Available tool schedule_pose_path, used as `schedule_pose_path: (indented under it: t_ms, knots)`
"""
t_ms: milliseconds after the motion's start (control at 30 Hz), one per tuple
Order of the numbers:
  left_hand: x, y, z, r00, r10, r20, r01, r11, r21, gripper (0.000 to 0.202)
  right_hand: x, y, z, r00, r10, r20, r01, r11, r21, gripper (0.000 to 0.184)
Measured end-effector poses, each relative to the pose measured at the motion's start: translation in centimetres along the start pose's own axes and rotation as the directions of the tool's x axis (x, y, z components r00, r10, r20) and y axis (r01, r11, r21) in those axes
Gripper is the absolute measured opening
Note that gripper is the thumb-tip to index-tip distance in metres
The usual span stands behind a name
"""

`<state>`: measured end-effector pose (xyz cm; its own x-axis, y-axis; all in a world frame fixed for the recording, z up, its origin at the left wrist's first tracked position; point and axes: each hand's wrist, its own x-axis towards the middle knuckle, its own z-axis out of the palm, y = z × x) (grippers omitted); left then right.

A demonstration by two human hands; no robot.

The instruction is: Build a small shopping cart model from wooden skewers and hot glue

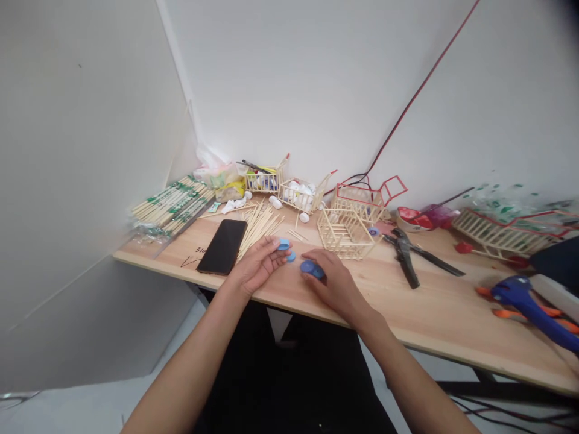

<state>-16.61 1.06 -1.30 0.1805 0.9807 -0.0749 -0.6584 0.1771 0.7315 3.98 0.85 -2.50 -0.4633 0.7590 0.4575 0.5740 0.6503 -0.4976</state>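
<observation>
My left hand [259,265] is closed on a light blue bottle cap [283,243], pinched at the fingertips. A second light blue cap [291,256] sits just below it, by the same fingers; whether they grip it too is hard to see. Across a small gap, my right hand [335,282] curls its thumb and fingers around a darker blue bottle cap [307,266]. Another blue cap [318,272] is partly hidden under those fingers. Both hands are low over the table's front part. Beyond my right hand stands a small basket frame of wooden sticks [346,234].
A black phone [222,246] lies left of my hands, beside loose sticks [260,226] and bagged chopsticks [174,205]. Stick carts [301,196] line the wall. Black pliers [404,256] and a blue glue gun [520,295] lie right. The wooden table's front edge [429,343] is near.
</observation>
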Motion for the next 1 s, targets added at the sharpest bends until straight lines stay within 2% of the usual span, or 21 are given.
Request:
schedule_pose_path:
  t_ms: [200, 433, 567, 667, 733, 833, 900, 1000]
  knots:
    - [0.1, -0.1, -0.5, 0.999, -0.032, 0.031, 0.033, 0.999, -0.012, 0.009, 0.1, -0.5, -0.5, 0.996, -0.028, -0.080, 0.025, 0.999, -0.034, 0.024]
    - [0.1, 0.1, -0.5, 1.000, -0.022, 0.011, 0.023, 0.999, -0.027, 0.021, -0.3, -1.2, -1.5, 0.975, -0.003, -0.220, 0.002, 1.000, -0.005, 0.019]
    - [0.1, -0.2, -0.4, 0.999, -0.002, 0.042, -0.001, 0.997, 0.071, 0.032, -0.3, -1.5, -1.8, 0.961, 0.070, -0.268, -0.063, 0.997, 0.035, 0.016]
    - [-0.1, -0.7, -0.4, 0.993, 0.048, 0.106, -0.072, 0.969, 0.238, 0.036, -0.4, -1.5, -1.8, 0.952, 0.092, -0.293, -0.081, 0.996, 0.048, 0.017]
    - [-0.4, -1.1, -0.2, 0.985, 0.104, 0.137, -0.151, 0.905, 0.397, 0.034, -0.4, -1.4, -1.8, 0.942, 0.077, -0.328, -0.069, 0.997, 0.037, 0.017]
    - [-0.8, -1.5, 0.1, 0.966, 0.194, 0.171, -0.258, 0.711, 0.654, 0.029, -0.5, -1.2, -1.7, 0.928, 0.072, -0.366, -0.066, 0.997, 0.029, 0.018]
    - [-1.1, -1.6, 0.3, 0.957, 0.218, 0.193, -0.286, 0.576, 0.766, 0.027, -0.5, -1.1, -1.7, 0.927, 0.085, -0.365, -0.079, 0.996, 0.033, 0.018]
    - [-1.6, -1.6, 0.3, 0.956, 0.236, 0.175, -0.269, 0.462, 0.845, 0.023, -0.6, -1.0, -1.6, 0.935, 0.094, -0.342, -0.083, 0.995, 0.046, 0.018]
